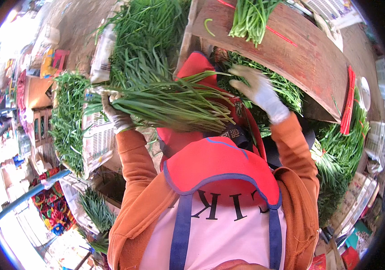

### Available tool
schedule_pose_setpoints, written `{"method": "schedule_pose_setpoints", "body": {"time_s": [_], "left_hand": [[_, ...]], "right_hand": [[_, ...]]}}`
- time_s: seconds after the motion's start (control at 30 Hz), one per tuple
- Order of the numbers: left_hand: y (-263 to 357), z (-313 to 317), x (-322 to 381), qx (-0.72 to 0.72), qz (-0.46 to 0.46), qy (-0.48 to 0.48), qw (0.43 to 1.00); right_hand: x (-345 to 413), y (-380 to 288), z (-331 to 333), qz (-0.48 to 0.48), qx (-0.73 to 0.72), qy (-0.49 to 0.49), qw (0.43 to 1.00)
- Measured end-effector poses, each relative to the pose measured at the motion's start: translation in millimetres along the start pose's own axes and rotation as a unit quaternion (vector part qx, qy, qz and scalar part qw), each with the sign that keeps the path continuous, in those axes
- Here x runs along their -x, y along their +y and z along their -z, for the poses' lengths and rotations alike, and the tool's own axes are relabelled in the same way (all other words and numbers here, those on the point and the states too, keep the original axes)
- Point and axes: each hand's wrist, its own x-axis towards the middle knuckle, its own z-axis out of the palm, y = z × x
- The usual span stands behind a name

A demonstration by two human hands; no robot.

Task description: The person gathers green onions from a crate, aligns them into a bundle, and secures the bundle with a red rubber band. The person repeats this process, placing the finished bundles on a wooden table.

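Note:
My left hand (pixel 115 113), in a pale work glove, grips a loose bunch of long green chives (pixel 172 104) near one end. The bunch stretches rightward across my lap, over a red apron (pixel 195 69). My right hand (pixel 254 88), also gloved, is raised beyond the pale ends of the stalks, its fingers apart and a little blurred. One stalk sticks out towards those fingers; whether they touch is not plain. Beneath the right hand lie more chives (pixel 285 86), partly hidden by a wooden board (pixel 300 57).
On the board rest a cut bunch of chives (pixel 254 20) and red ties (pixel 349 101). A heap of loose greens (pixel 148 37) lies ahead. To the left stands a white plastic crate (pixel 98 138) of greens. Tied bunches (pixel 334 162) are piled at right, near a white bowl (pixel 365 92).

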Motion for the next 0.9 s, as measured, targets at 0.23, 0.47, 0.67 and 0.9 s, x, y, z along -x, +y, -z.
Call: {"method": "schedule_pose_setpoints", "body": {"time_s": [0.23, 0.47, 0.67, 0.9], "left_hand": [[30, -97, 19, -0.010, 0.006, -0.114, 0.993], [0, -292, 105, -0.173, -0.067, -0.324, 0.928], [-42, -425, 188, -0.257, 0.023, -0.481, 0.838], [-11, -409, 227, -0.476, -0.306, -0.670, 0.480]], "right_hand": [[-140, -143, -65, -0.094, -0.635, -0.377, 0.667], [-103, -177, 38, 0.070, -0.482, 0.015, 0.873], [-52, -148, 142, -0.185, -0.385, 0.210, 0.880], [27, -97, 249, -0.102, -0.460, 0.436, 0.767]]}}
